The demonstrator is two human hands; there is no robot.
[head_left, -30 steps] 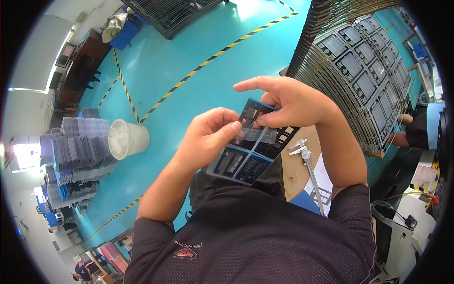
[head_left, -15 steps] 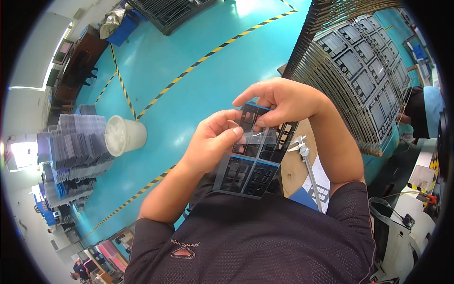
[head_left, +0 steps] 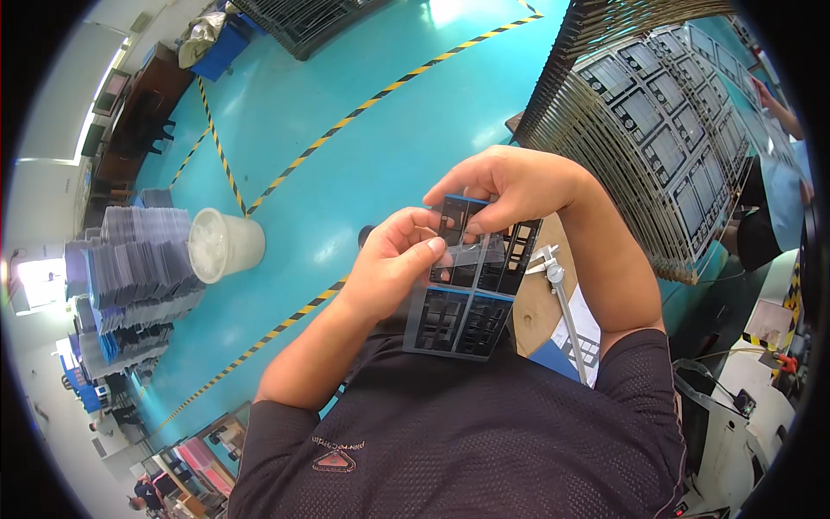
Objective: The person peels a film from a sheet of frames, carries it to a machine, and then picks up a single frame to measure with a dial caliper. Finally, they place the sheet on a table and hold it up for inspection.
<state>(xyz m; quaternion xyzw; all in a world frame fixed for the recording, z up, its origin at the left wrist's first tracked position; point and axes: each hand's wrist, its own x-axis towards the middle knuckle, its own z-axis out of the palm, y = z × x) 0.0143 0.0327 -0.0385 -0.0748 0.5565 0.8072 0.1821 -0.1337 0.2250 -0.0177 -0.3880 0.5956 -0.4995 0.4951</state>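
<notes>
Hands hold dark panel [head_left: 471, 290]: left fingers [head_left: 424, 251] pinching clear strip [head_left: 474, 253], right fingers [head_left: 471, 186] gripping top edge.

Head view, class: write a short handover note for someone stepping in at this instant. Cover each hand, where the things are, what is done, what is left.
Left hand: pinches a clear film strip lying across the dark panel sheet.
Right hand: grips the sheet's top edge, holding it in front of the chest.
Nearby: caliper on the wooden board beside the sheet; stacked panel racks to the right; white bucket and stacks of sheets on the floor to the left.
Done: strip partly lifted, it seems.
Left: strip is not yet clear of the sheet.
</notes>
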